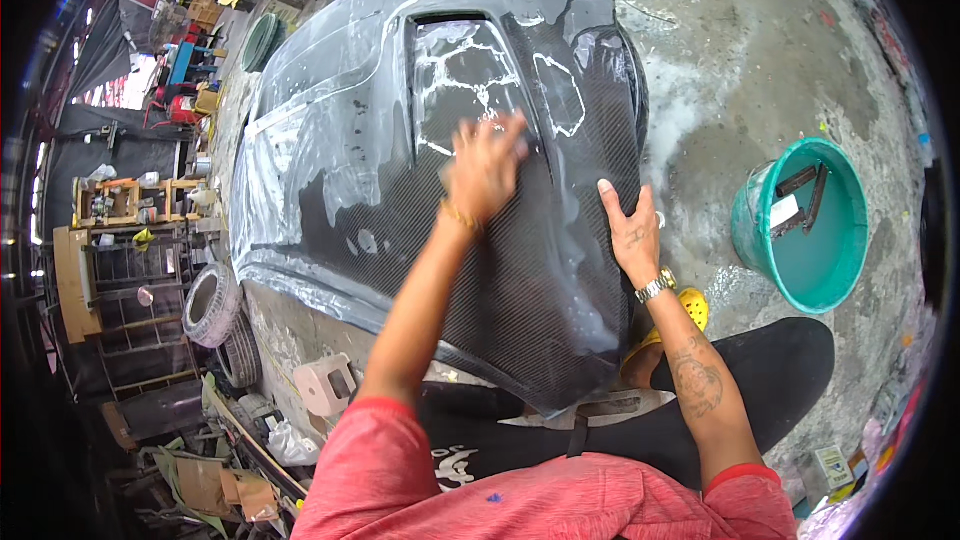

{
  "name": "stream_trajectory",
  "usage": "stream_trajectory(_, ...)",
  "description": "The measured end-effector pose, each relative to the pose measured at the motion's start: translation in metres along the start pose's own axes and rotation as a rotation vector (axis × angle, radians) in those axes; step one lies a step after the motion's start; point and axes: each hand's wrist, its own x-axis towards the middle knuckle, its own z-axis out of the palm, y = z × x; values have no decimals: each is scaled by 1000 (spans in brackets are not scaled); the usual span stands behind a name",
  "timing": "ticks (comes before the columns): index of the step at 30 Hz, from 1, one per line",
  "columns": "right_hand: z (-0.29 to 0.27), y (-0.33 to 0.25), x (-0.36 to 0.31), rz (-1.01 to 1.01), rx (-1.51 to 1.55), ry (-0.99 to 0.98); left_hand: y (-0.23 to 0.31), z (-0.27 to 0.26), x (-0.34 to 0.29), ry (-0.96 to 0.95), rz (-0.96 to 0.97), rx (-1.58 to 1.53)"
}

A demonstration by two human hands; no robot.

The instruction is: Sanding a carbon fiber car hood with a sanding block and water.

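A large black carbon-fibre car hood (480, 270) lies in front of me, its surface wet and streaked with whitish residue. My left hand (482, 168) is pressed flat on its middle, below the raised vent (450, 18), with fingers slightly apart and blurred by motion. Anything under that palm is hidden. At the hood's right edge my right hand (635, 235) grips the side, thumb on top; its other fingers are partly out of sight past the edge. White watery outlines lie on the panel just beyond my left fingertips.
A green tub (748, 220) of water with dark strips and a white block stands on the wet concrete floor (730, 70) at right. Tyres (212, 305), a pink stool (325, 385) and wooden shelving (130, 202) are at left. A yellow clog (693, 310) shows beside the hood.
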Motion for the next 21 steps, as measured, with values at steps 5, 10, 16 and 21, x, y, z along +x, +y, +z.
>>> stream_trajectory(5,27,-12,-8,-22,44,-60,-136,0,125,124,-237,107)
stream_trajectory(10,-7,4,0,32,6,-30,-24,34,31,91,-34,66)
stream_trajectory(16,-15,-18,-16,22,10,-43,4,-24,-14,-164,25,19)
stream_trajectory(21,-2,-32,-6,32,95,-146,-107,-9,110,115,-111,59)
